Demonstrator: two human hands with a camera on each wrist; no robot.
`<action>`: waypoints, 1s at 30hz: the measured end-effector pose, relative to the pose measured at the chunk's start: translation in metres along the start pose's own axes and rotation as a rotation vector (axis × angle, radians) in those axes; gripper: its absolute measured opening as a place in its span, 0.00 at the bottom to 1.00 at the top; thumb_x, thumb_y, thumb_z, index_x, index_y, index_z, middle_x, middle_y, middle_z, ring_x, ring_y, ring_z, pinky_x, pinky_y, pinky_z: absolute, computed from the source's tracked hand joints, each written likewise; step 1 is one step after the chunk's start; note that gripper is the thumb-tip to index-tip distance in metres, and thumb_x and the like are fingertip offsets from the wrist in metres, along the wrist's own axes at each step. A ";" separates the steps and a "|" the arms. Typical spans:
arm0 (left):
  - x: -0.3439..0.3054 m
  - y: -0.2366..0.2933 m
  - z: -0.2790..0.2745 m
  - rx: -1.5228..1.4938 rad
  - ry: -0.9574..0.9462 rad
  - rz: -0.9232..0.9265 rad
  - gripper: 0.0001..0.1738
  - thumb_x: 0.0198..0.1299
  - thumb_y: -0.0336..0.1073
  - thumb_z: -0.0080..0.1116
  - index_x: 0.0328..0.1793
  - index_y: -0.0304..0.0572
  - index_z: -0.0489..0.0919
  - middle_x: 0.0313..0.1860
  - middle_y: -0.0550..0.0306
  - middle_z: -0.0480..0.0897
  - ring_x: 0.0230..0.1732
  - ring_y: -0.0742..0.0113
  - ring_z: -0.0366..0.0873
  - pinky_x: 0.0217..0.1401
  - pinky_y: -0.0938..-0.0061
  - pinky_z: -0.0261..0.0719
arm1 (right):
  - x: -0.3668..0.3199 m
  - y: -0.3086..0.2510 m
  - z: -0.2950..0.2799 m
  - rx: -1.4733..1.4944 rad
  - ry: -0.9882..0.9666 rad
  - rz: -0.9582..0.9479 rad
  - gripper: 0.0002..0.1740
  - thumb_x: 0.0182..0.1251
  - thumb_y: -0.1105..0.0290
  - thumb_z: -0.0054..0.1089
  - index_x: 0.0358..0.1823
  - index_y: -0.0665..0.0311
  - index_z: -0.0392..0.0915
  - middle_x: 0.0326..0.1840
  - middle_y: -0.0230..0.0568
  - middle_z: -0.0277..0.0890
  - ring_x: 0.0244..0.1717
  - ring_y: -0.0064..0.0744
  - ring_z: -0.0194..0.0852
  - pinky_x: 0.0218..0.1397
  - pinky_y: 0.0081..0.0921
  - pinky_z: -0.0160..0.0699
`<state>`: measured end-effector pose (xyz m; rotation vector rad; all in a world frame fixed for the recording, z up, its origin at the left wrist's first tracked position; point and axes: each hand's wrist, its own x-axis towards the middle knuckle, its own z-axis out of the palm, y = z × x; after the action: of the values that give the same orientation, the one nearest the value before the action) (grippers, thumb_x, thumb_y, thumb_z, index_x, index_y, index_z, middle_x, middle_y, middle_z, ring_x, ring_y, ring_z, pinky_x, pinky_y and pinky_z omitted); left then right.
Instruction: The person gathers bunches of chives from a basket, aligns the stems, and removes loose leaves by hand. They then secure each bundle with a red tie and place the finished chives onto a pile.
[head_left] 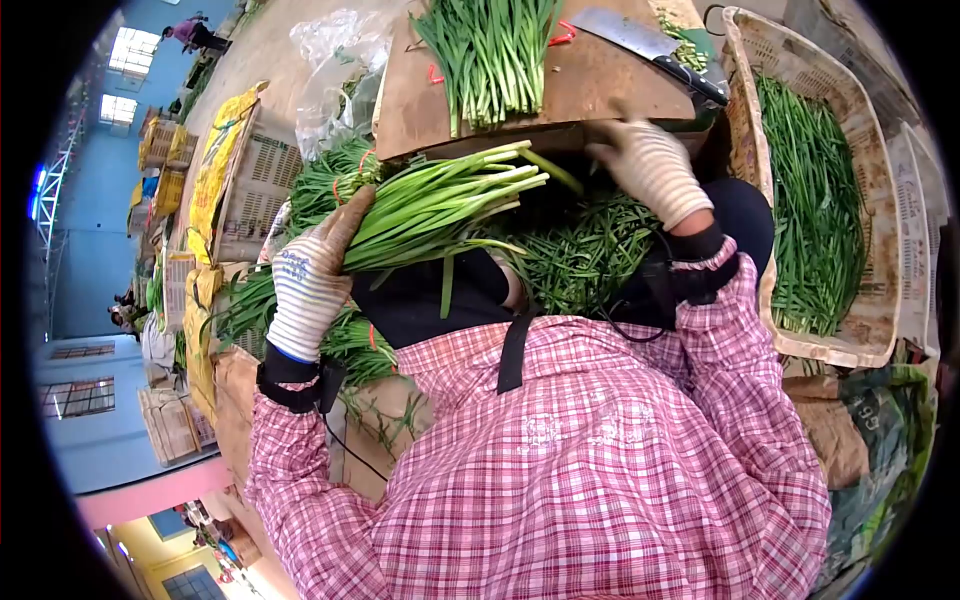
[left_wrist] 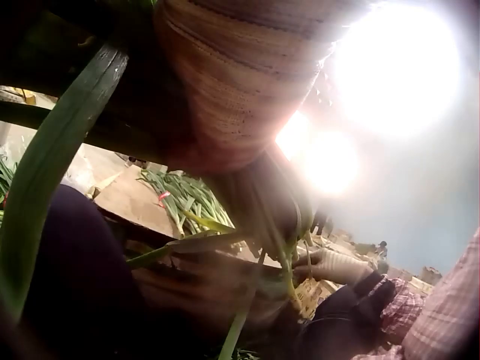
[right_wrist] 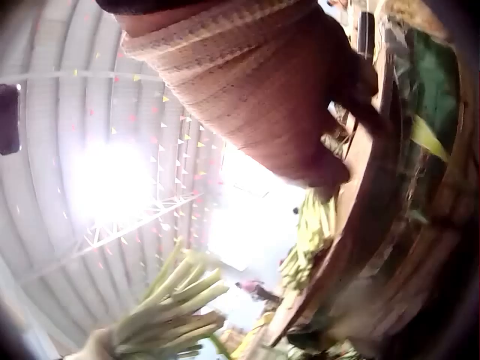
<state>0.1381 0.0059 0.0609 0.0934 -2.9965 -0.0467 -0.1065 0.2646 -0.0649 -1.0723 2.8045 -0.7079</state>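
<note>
My gloved left hand grips a bundle of green stalks in the head view, pale ends pointing right. One loose stalk angles off beyond those ends. To the right of the bundle, touching no stalks, is my gloved right hand, blurred, near the board's front edge, fingers apart. Another bundle with red ties lies on the wooden board. In the right wrist view, the held bundle is at lower left and my right hand holds nothing visible.
A cleaver lies at the board's right side. A plastic crate of green leaves stands at the right. Cut leaves lie below the board. Tied bundles sit at the left, beside clear plastic.
</note>
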 end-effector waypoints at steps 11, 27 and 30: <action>0.005 -0.008 -0.018 -0.268 -0.283 -0.232 0.41 0.47 0.20 0.61 0.72 0.42 0.65 0.58 0.43 0.78 0.59 0.60 0.78 0.58 0.72 0.74 | 0.009 0.054 0.012 0.134 0.264 -0.471 0.14 0.63 0.64 0.59 0.47 0.61 0.80 0.32 0.41 0.80 0.31 0.41 0.80 0.32 0.30 0.78; -0.031 0.033 0.038 -1.905 -0.655 -0.829 0.35 0.55 0.35 0.65 0.68 0.38 0.65 0.53 0.42 0.79 0.32 0.70 0.76 0.34 0.79 0.77 | -0.033 -0.095 -0.017 0.455 0.234 -0.463 0.25 0.44 0.58 0.74 0.46 0.53 0.81 0.39 0.46 0.78 0.44 0.41 0.77 0.48 0.39 0.74; -0.030 0.036 0.045 -1.758 -0.723 -0.812 0.37 0.54 0.39 0.68 0.68 0.38 0.65 0.54 0.41 0.79 0.32 0.71 0.76 0.34 0.78 0.77 | -0.023 -0.109 0.014 0.263 0.426 -0.686 0.16 0.47 0.63 0.69 0.41 0.50 0.83 0.39 0.37 0.78 0.43 0.34 0.78 0.45 0.34 0.75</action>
<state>0.1595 0.0454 0.0134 1.1080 -1.9131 -2.8882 -0.0190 0.2024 -0.0323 -2.0445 2.4808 -1.4623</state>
